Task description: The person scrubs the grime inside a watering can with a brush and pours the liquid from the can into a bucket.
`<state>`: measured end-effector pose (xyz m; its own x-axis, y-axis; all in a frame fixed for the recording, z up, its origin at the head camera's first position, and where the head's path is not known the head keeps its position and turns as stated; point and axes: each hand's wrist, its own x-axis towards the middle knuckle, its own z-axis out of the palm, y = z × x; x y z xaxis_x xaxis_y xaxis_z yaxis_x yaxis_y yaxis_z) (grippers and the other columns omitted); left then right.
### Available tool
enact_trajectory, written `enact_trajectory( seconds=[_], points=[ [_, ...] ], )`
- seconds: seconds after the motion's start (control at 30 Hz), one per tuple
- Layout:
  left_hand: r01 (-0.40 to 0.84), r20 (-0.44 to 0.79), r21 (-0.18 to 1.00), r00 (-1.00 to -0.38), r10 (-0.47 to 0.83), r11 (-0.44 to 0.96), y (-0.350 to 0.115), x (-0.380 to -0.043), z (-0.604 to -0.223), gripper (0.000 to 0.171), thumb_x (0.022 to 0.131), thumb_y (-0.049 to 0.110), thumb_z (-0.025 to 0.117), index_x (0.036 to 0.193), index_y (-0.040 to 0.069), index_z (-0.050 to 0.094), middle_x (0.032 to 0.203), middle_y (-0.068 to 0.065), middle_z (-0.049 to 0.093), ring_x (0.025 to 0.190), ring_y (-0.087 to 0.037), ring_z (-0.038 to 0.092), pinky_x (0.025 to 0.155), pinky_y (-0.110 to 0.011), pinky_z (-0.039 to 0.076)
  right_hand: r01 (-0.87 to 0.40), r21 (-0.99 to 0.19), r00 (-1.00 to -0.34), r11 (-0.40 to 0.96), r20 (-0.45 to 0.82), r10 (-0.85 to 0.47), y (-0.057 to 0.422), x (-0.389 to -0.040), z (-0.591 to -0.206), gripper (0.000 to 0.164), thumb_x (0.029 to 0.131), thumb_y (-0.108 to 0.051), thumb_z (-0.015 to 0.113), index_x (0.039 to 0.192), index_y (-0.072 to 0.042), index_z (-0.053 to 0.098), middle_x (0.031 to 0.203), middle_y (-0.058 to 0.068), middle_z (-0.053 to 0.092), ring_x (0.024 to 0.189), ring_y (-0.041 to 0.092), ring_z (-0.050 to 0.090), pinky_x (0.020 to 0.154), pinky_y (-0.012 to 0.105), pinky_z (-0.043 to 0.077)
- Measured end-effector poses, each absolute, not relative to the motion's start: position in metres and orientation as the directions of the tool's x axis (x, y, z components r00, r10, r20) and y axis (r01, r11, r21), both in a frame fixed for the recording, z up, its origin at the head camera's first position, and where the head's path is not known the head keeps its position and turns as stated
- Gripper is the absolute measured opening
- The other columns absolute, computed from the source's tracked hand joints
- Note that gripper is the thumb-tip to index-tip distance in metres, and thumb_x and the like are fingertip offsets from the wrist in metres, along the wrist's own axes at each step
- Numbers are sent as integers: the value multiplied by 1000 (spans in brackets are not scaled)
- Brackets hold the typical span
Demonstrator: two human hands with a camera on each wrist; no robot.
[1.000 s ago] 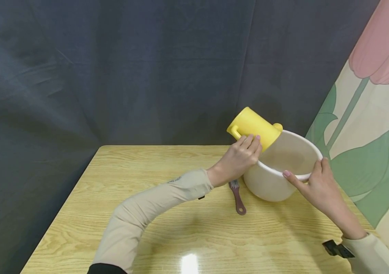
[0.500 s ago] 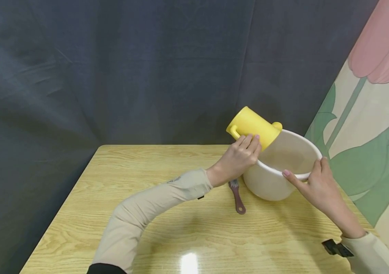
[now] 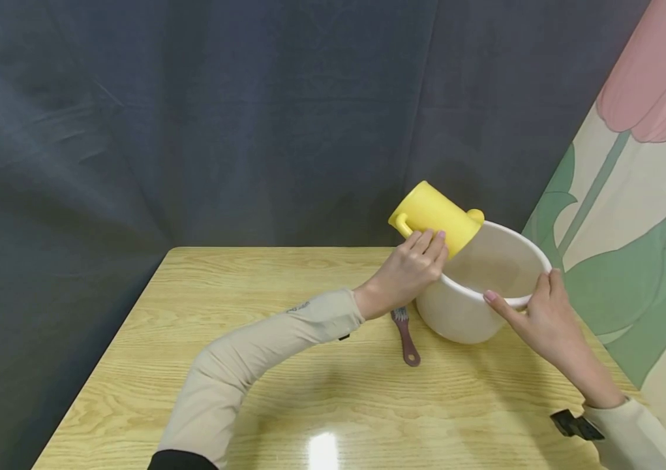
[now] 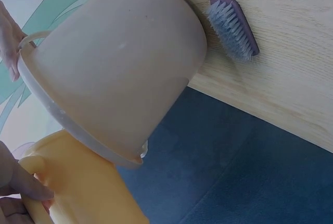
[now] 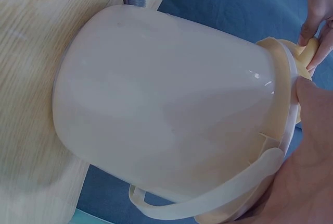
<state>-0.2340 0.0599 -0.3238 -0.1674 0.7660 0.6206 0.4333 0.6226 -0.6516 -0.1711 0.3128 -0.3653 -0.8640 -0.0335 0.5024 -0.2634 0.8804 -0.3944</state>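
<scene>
My left hand (image 3: 411, 271) grips the handle of a yellow pitcher (image 3: 435, 219), tipped so that its mouth points down into a white bucket (image 3: 456, 320). In the left wrist view, fingers curl round the handle, and the pitcher (image 4: 88, 182) lies against the bucket's rim. My right hand (image 3: 550, 323) holds the near right part of that rim, thumb on the near side and fingers over the right edge. The bucket's carrying handle (image 5: 218, 198) hangs down its side in the right wrist view. No liquid stream can be made out; the bucket's bottom is partly hidden.
A scrub brush (image 3: 408, 343) with a purple handle lies on the wooden table (image 3: 286, 391), just left of the bucket. Behind the table hangs a dark curtain (image 3: 286, 124). On the right stands a wall (image 3: 632, 274) painted with a tulip.
</scene>
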Motion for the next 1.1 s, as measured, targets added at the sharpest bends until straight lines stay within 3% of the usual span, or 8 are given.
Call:
enact_trajectory(
  seconds=[1.1],
  points=[
    [411,601,-681,-161,783,606,59,-233,-326,32,103,3,44,115,12,72,123,-8,67,114,-20,62,97,-30,48,-280,-392,-852,876,523,-38,310,-171,-366,91,91,-41,70,130,30,29,114,38,35,94,50,39,75,68,37]
  ],
)
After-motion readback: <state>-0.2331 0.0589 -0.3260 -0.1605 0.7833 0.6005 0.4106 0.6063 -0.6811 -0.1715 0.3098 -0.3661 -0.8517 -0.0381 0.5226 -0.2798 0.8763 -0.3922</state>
